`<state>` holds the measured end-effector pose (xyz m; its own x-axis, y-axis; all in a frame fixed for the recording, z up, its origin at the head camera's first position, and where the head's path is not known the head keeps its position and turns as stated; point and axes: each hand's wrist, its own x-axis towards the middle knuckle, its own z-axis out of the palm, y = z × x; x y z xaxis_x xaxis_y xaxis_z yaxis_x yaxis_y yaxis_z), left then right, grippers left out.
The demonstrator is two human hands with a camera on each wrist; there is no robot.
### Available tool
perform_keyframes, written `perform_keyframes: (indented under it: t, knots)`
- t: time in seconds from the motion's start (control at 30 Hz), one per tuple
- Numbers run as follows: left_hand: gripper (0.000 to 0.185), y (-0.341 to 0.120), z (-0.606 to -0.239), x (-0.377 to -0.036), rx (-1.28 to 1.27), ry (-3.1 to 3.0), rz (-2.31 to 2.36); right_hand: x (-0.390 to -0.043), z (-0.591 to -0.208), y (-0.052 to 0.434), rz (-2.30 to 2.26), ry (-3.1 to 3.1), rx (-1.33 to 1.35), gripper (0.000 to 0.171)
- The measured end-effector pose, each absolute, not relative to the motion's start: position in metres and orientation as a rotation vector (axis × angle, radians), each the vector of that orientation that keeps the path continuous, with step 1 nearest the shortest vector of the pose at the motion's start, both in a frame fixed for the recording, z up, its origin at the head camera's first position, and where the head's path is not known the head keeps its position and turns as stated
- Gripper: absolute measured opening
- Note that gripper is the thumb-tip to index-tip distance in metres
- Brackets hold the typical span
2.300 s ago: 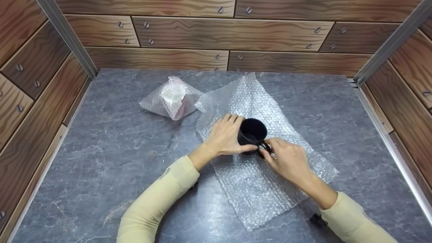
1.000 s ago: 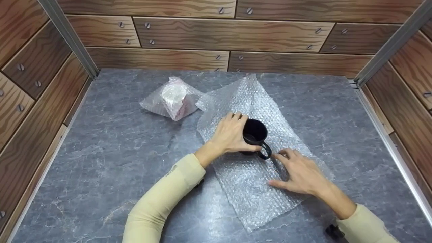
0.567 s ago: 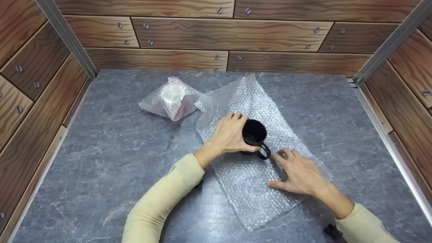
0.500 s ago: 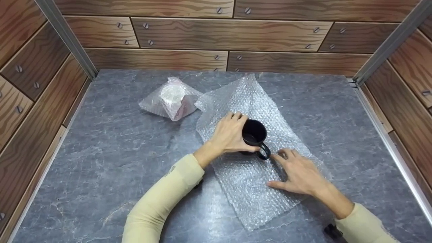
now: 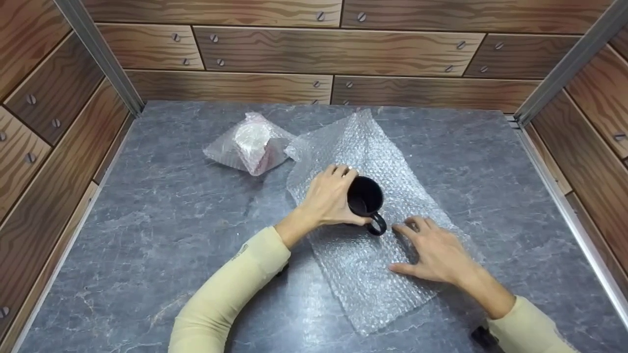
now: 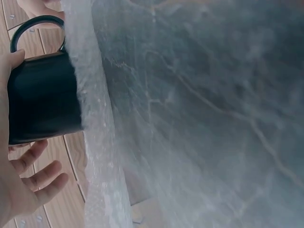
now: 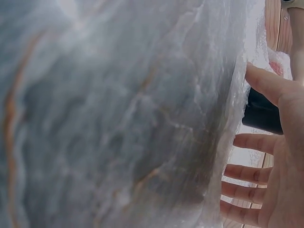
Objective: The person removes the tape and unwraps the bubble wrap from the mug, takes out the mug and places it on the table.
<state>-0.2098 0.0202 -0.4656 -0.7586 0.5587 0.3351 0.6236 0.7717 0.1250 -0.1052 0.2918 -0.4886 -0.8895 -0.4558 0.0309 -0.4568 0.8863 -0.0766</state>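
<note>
A black mug stands upright on a sheet of bubble wrap, its handle pointing toward the near right. My left hand grips the mug's body from the left. In the left wrist view its thumb lies near the handle, with fingers at the mug's opposite side. To the right of the mug my right hand rests on the wrap with fingers spread, holding nothing. The right wrist view has those fingertips at the wrap's surface, the mug partly hidden behind the hand.
A bundle in bubble wrap, with pinkish and whitish parts, sits at the back left, one corner close to the sheet. Underneath is a grey marbled table. Wood-patterned walls enclose the back and sides, with metal posts at the corners.
The right hand has let go of the mug's handle and moved right and nearer onto the wrap. Since half a second ago, the left hand has shifted the mug slightly left and nearer.
</note>
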Motion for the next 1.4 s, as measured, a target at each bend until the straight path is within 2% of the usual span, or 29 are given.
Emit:
perform_keyframes:
  t: [1.4]
  knots:
    - [0.097, -0.085, -0.464, -0.185, -0.701, -2.609, -0.438, -0.110, -0.481, 0.331, 0.143, -3.102, 0.521, 0.098]
